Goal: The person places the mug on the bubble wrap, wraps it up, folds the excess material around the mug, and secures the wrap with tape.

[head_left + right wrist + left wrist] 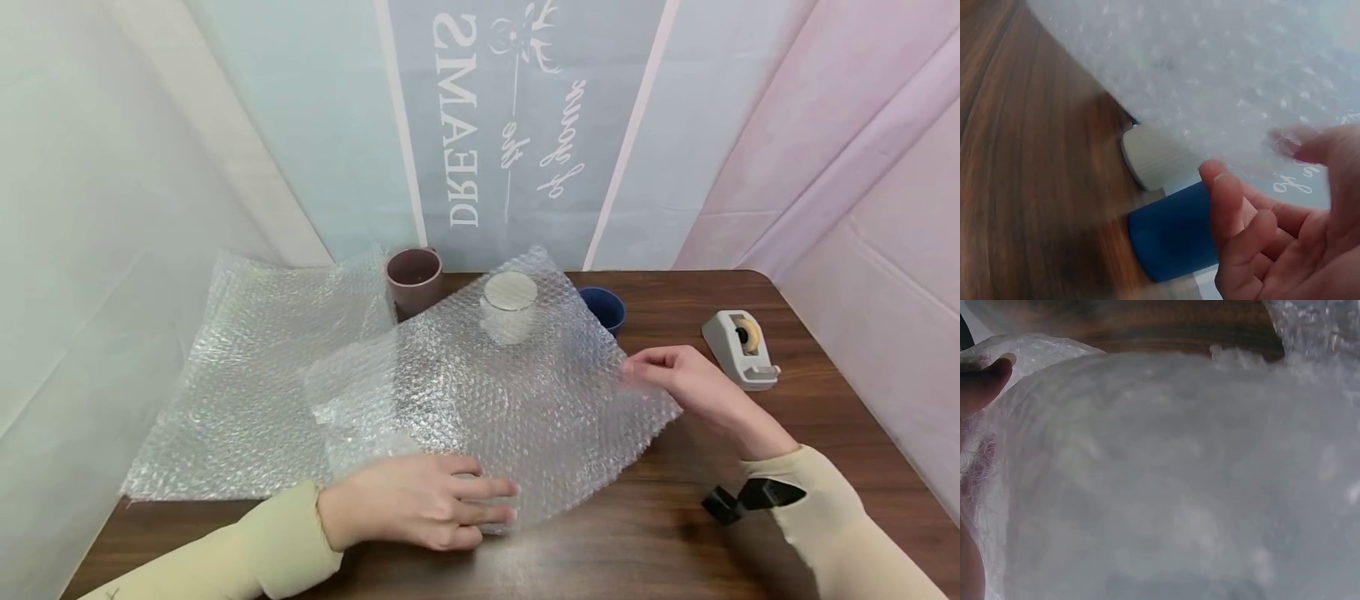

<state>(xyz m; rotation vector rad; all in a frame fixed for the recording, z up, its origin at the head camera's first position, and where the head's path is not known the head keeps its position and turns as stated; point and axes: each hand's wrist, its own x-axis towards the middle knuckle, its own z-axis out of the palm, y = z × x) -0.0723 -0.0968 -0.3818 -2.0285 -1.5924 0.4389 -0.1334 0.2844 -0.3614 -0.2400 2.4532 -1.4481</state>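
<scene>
A clear bubble wrap sheet [525, 392] stretches between the two hands, its right side raised off the table. My right hand [693, 387] pinches it near its right edge. In the right wrist view, the thumb [1300, 144] meets the film, with the other fingers curled below. My left hand [420, 500] lies over a rounded bundle of bubble wrap [1166, 469] at the sheet's near end, fingers around it. What is inside the bundle cannot be seen. Through the raised sheet shows a cream round-topped item [511, 292]; a blue cup [602, 308] is partly covered by the sheet.
A second bubble wrap sheet [270, 375] spreads across the left of the wooden table [675, 517]. At the back stands a mauve mug [415, 279]. A white tape dispenser [742, 350] sits at the right, beyond the right hand. Printed cloth [517, 125] hangs behind the table.
</scene>
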